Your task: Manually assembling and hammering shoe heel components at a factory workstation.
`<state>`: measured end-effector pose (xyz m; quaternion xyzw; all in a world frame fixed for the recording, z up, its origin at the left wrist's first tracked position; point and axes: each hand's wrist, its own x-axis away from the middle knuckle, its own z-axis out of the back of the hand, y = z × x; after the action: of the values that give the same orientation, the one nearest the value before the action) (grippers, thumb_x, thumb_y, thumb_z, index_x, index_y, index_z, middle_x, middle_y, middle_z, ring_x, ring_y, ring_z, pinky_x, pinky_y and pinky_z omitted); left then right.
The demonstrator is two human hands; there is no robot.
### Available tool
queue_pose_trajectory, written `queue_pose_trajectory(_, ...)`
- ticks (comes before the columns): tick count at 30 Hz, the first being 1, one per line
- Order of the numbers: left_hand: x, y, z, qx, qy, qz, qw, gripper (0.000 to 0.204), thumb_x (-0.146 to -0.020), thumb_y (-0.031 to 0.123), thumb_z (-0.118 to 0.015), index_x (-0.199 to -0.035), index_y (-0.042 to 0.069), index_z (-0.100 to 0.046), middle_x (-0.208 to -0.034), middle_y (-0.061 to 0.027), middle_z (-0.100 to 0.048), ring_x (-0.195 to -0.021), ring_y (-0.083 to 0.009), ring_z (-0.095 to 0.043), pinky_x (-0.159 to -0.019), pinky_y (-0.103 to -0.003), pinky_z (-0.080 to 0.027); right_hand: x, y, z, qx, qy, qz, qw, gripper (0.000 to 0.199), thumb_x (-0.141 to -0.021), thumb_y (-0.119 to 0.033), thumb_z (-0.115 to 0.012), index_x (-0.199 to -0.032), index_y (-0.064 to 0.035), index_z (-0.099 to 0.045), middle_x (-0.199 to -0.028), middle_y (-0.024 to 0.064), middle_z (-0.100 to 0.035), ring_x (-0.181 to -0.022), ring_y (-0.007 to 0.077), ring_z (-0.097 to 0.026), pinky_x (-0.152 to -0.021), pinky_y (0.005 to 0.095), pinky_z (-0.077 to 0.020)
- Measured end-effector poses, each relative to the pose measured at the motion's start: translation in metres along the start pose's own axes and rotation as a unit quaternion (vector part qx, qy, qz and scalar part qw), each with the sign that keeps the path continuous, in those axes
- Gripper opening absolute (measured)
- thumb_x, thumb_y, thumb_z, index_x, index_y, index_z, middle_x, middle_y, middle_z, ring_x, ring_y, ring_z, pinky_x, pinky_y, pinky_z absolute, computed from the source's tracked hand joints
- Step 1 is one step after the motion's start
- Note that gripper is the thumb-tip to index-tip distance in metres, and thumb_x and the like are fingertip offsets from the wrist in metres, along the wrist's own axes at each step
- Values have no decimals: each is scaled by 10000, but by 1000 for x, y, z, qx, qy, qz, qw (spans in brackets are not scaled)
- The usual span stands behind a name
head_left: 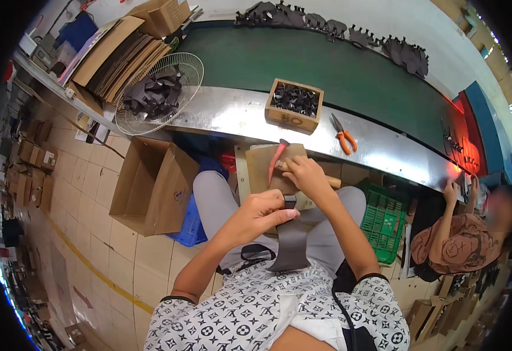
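My left hand (263,212) pinches the upper end of a dark grey flexible strip (291,245), whose wider end hangs down against my shirt. A dark folded end shows between thumb and fingers. My right hand (307,175) is closed round the wooden handle of a hammer (276,161) with a slim, curved red head and a dark face. Its handle sticks out to the right of the hand. The hammer head lies over a tan board (257,162) between my knees, just beyond my left hand.
On the metal ledge are a wooden box of small dark parts (294,103), orange-handled pliers (344,138) and a wire basket of dark pieces (161,96). A green conveyor belt (302,55) runs behind. Cardboard box (150,190) left, green crate (383,219) right, another person (458,240) far right.
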<state>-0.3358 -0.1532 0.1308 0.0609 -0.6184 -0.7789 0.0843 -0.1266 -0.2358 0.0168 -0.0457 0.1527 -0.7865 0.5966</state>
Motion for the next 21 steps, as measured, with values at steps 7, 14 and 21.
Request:
queue_pose_trajectory(7, 20, 33, -22, 298, -32, 145, 943, 316, -990, 268, -536, -872, -12, -620, -881, -10, -606, -795, -74, -535, -686, -239, -433, 61, -53, 70, -652, -23, -62, 755, 351, -997, -317, -558, -1070, 7, -671, -1187, 142, -649, -1073, 211, -610, -891, 330, -481)
queue_pose_trajectory(14, 14, 48, -47, 483, -162, 172, 843, 258, -982, 239, -465, -923, 16, -579, -975, -102, -649, -943, -154, -583, -871, -273, -445, 111, -92, 94, -816, 20, -32, 577, 509, -1022, -436, -484, -1085, 59, -585, -1164, 196, -605, -765, 148, -637, -803, 311, -530)
queue_pose_trajectory(21, 9, 50, -73, 547, -178, 167, 801, 270, -979, 228, -465, -911, -4, -587, -937, -142, -670, -892, -179, -618, -834, -285, -475, 124, -90, 93, -863, 10, 3, 505, 565, -993, -519, -482, -1065, 32, -581, -1105, 181, -605, -1143, 274, -526, -1039, 416, -404)
